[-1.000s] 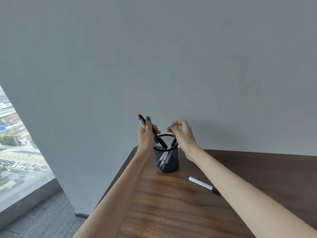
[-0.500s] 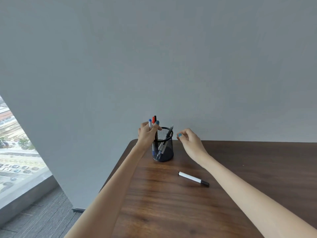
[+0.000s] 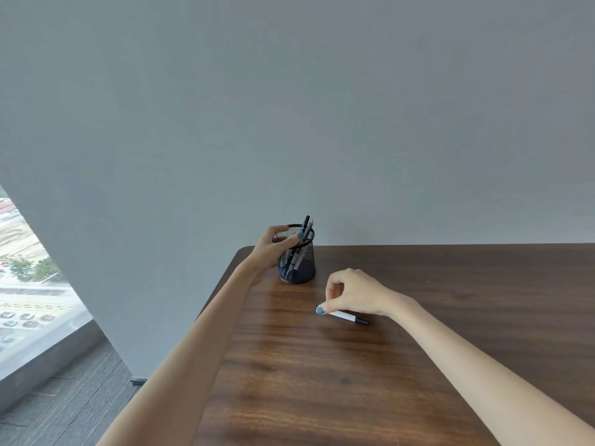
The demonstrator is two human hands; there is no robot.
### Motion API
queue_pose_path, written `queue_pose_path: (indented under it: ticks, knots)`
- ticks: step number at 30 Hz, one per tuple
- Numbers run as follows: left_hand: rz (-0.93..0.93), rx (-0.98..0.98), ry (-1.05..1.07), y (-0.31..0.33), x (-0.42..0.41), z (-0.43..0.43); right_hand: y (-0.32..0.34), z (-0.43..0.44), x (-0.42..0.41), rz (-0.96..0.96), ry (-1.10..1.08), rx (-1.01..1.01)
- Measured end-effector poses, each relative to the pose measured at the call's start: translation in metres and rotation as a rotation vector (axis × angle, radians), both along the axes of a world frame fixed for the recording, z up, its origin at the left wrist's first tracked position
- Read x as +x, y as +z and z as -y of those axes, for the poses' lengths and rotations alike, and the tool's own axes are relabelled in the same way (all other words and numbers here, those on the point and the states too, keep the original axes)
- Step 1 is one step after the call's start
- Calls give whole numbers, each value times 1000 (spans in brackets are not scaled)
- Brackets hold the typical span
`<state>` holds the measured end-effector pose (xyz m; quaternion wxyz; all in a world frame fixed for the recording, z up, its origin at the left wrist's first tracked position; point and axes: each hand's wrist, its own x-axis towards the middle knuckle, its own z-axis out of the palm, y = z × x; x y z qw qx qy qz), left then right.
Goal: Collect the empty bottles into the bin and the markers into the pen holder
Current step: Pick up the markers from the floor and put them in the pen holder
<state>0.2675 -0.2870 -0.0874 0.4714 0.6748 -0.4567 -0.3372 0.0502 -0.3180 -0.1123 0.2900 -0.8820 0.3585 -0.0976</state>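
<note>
A black wire-mesh cylindrical pen holder point(image 3: 297, 268) stands upright near the far left corner of the brown wooden tabletop point(image 3: 354, 381), dark-capped markers point(image 3: 306, 225) inside leaning toward 1 o'clock, while a white-barrelled black-capped marker point(image 3: 349, 317) lies flat at its 5 o'clock, cap toward 4 o'clock.

black mesh pen holder point(image 3: 297, 263), white black-capped marker point(image 3: 349, 317), dark brown woodgrain table point(image 3: 322, 381).

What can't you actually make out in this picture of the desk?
Head view:
- Bottles and bin: outside the frame.
- White marker with black cap: left end covered by the right hand pinching it.
- Markers inside the black mesh pen holder: count unclear behind mesh and the left hand.
- Left hand's grip: rim or marker, cannot tell.
</note>
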Motion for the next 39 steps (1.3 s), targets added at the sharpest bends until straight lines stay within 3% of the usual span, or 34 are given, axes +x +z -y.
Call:
queue_pose_path:
  ticks: [3,7,9,16,21,24,32,39]
  knots:
    - [9,10,-6,-1,-1,-7,-2,-7,0,-73,-5,-72]
    - [39,13,-14,0,-2,-19,-5,-11,2,-32,-96,-113]
    - [36,12,-26,0,-1,-25,-4,-10,4,106,-183,-118]
    - [-12,6,-89,2,-4,-44,39,-7,27,764,-336,146]
    - [-64,-4,-164,6,-10,-59,64,-7,49,972,-378,213]
    - [-72,-28,-200,4,-10,-65,64,-7,60,945,-372,148]
    - [-98,-49,-178,-6,-11,-70,49,-1,66,658,-285,-80]
    - [-124,-92,-124,-14,-11,-61,29,-1,58,628,-278,91]
